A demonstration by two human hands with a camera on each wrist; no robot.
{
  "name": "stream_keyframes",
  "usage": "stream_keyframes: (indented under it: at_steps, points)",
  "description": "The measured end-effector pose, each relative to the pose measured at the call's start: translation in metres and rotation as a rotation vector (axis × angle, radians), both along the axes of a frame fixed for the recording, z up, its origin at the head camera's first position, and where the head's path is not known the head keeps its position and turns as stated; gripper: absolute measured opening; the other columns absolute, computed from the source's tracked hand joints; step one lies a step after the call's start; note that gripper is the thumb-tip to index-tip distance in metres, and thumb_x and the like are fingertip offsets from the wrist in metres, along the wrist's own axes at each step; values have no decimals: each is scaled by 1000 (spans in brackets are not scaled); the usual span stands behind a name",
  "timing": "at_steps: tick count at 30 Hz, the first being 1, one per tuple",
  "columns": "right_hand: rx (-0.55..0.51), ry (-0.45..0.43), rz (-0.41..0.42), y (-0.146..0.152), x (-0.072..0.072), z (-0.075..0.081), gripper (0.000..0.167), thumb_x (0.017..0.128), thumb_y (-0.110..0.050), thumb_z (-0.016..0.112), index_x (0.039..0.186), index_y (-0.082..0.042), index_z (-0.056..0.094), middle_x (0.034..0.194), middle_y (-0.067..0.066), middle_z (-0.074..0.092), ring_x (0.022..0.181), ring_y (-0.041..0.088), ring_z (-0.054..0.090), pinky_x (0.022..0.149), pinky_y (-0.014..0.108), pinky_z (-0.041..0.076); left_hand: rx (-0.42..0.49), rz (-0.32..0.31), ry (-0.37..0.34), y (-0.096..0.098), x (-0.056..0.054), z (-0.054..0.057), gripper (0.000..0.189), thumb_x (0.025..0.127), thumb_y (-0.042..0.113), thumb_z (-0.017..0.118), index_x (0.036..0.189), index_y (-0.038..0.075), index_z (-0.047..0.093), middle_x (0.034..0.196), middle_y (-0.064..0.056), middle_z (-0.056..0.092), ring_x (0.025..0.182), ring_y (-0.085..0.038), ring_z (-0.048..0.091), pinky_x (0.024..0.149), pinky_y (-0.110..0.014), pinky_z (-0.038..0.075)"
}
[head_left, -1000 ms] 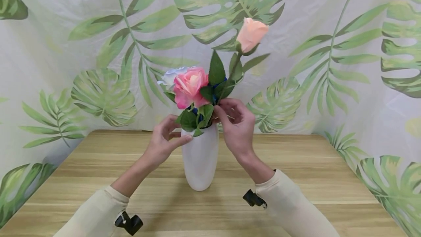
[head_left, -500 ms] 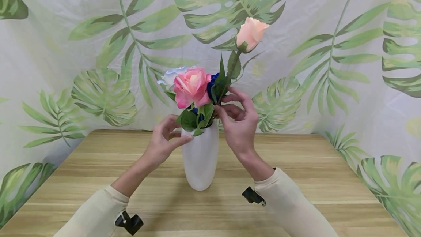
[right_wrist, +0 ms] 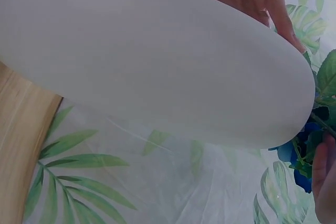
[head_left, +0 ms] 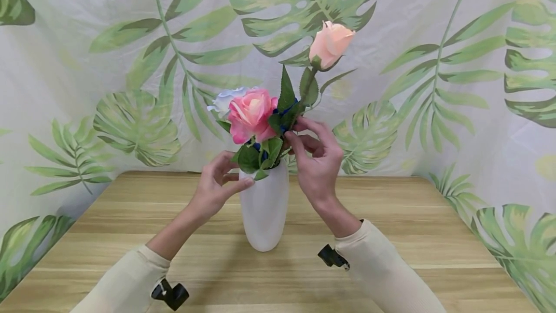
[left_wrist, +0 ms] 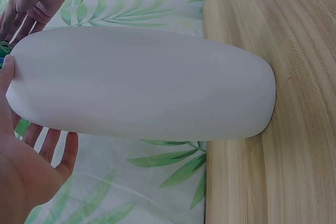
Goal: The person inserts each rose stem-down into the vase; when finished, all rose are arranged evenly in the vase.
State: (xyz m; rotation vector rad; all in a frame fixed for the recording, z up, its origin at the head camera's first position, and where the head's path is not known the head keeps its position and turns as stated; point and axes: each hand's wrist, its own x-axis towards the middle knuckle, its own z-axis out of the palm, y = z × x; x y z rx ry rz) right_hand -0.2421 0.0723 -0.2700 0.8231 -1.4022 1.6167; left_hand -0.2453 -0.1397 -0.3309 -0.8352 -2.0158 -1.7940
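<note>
A tall white vase (head_left: 264,211) stands upright on the table. My left hand (head_left: 213,182) holds it near the rim, thumb in front and fingers round the far left side. With thumb and fingertips, my right hand (head_left: 320,170) pinches the stem of a peach rose (head_left: 332,46), which leans up to the right above the vase. A pink rose (head_left: 252,116) and a pale blue flower (head_left: 223,101) fill the left of the opening. Dark blue petals (right_wrist: 300,182) show in the right wrist view. Leaves (head_left: 250,159) hide much of the rim and the lower stems.
The wooden table (head_left: 391,235) stretches out on both sides of the vase. Behind it hangs a pale cloth (head_left: 373,149) printed with green leaves. Small black devices (head_left: 170,294) are strapped to both sleeves.
My right hand has risen a little along the stem. The peach rose has turned about its stem, so its leaves now point differently. The left hand and the vase have stayed put.
</note>
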Motion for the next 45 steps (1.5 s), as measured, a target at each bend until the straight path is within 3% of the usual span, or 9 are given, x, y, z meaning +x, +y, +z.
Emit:
stream_keyframes:
  at_steps: [11, 20, 32, 45]
  points:
    - [-31, 43, -8, -1, -2, 1, 26, 85, 21, 70, 111, 20, 66, 95, 33, 65, 76, 7, 74, 61, 32, 62, -4, 9, 2, 0, 0, 1, 40, 86, -9, 73, 124, -7, 58, 114, 9, 68, 108, -14, 66, 89, -27, 56]
    - [40, 57, 5, 1, -2, -6, 27, 84, 20, 71, 109, 18, 65, 94, 29, 62, 73, 21, 76, 69, 34, 63, -3, 5, -14, 0, 1, 0, 39, 86, -9, 73, 123, -7, 58, 113, 8, 68, 108, -14, 66, 89, -28, 55]
    - [102, 69, -13, 0, -2, -18, 27, 82, 21, 72, 108, 17, 65, 90, 25, 65, 74, 12, 72, 75, 23, 60, -1, 6, -4, 1, 1, 0, 40, 86, -9, 74, 124, -7, 58, 114, 9, 68, 107, -14, 66, 87, -28, 56]
    - [119, 109, 14, -3, -8, -21, 34, 81, 24, 71, 114, 21, 64, 91, 30, 65, 81, 13, 70, 79, 26, 61, 10, 0, -5, 0, 1, 0, 39, 86, -9, 74, 123, -6, 58, 113, 9, 69, 107, -13, 66, 88, -28, 56]
